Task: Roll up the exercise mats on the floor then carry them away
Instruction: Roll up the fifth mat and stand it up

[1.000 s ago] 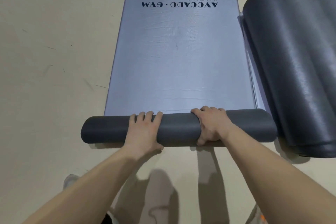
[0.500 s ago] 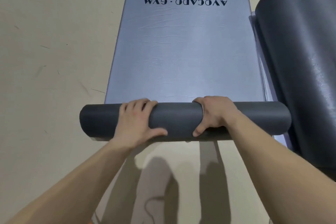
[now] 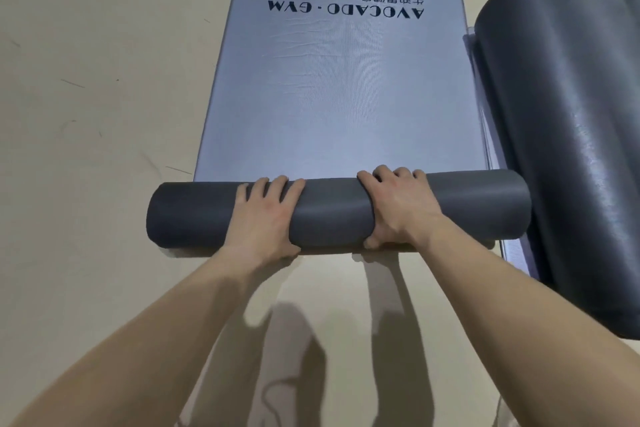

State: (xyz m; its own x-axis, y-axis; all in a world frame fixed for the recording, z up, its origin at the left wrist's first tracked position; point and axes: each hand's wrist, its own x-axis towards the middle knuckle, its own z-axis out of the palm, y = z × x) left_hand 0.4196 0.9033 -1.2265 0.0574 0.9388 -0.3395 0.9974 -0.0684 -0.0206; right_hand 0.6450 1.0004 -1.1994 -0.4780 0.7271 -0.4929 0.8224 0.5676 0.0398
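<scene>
A grey-blue exercise mat [image 3: 343, 87] lies flat on the floor ahead of me, with black "AVOCADO · GYM" lettering upside down at its far end. Its near end is wound into a thick dark grey roll [image 3: 332, 213] lying crosswise. My left hand [image 3: 265, 218] presses on the roll left of centre, fingers draped over the top. My right hand [image 3: 398, 208] grips the roll right of centre, thumb tucked under the near side. Both forearms reach in from the bottom.
Several dark grey rolled mats [image 3: 571, 135] lie lengthwise at the right, close against the roll's right end, resting on a pale flat mat edge [image 3: 519, 253]. Beige floor [image 3: 97, 114] spreads to the left and in front. Arm shadows fall near my feet.
The roll has advanced away from me along the mat and grown thicker. Both hands have shifted over its top, and my view has moved forward with it.
</scene>
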